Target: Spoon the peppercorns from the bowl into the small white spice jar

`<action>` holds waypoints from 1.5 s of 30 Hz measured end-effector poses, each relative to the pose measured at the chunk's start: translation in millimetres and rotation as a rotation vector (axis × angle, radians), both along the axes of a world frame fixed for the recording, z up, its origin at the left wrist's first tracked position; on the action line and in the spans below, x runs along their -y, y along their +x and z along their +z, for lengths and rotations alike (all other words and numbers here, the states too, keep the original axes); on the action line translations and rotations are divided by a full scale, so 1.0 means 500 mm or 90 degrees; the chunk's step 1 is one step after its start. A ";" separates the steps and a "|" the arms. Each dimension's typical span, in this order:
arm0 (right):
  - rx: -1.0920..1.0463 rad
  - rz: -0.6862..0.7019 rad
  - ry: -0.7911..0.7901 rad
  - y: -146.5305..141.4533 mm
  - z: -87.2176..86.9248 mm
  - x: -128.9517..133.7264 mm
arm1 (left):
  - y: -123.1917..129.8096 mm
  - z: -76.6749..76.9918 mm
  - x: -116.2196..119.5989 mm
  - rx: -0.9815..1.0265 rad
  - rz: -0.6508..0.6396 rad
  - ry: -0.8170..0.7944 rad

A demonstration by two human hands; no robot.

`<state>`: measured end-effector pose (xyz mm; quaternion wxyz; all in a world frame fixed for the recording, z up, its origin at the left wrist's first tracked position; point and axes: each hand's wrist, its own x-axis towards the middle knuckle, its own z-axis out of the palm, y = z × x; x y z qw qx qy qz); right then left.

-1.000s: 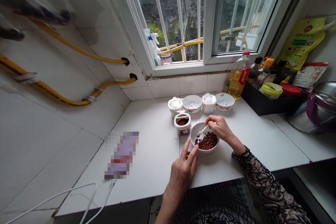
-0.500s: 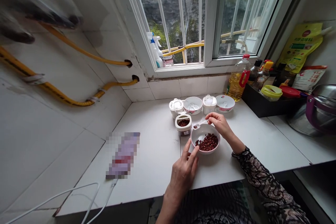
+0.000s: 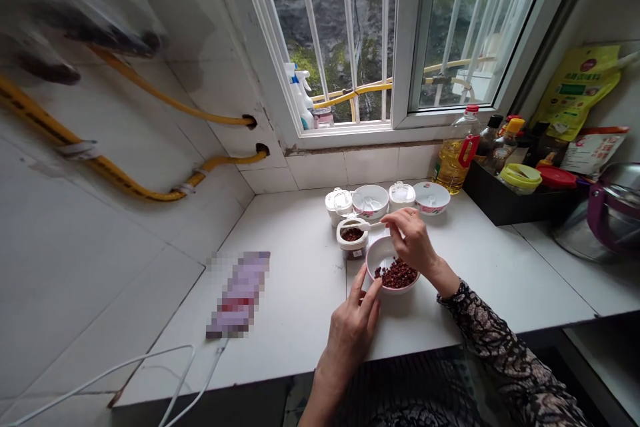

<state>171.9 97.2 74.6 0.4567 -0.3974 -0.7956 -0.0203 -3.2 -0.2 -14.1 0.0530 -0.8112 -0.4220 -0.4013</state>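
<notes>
In the head view, a small white bowl [image 3: 377, 255] with a pink rim holds dark red-brown dried grains that look like Sichuan peppercorns [image 3: 397, 273]. My left hand [image 3: 350, 323] steadies the bowl, its fingertips on the near left rim. Pinched in my right hand [image 3: 411, 240] is a small white spoon [image 3: 361, 226], its head over the opening of a white-topped spice jar [image 3: 352, 248]. The jar stands just left of the bowl, lid up, with similar dark contents inside. What the spoon's head carries is too small to tell.
Behind are two white lidded jars [image 3: 339, 207] [image 3: 402, 195] and two flowered bowls [image 3: 371, 203] [image 3: 432, 199]. An oil bottle [image 3: 454, 157] stands beside a black condiment box [image 3: 493, 199]. A metal pot [image 3: 590, 227] is at right. A blurred flat object [image 3: 240, 297] with a white cable [image 3: 206, 373] lies left.
My right hand has moved left with the spoon, from above the bowl's far rim to over the spice jar. My left hand stays at the bowl. The view has shifted slightly.
</notes>
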 end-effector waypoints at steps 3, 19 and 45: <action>0.004 -0.031 -0.041 0.034 0.001 -0.005 | 0.000 0.001 0.001 0.000 -0.003 -0.010; 0.016 0.053 -0.300 0.029 -0.027 0.006 | -0.002 -0.002 0.001 -0.004 0.007 0.009; -0.015 0.055 -0.080 -0.025 -0.006 0.001 | 0.000 -0.004 -0.002 0.004 0.001 0.013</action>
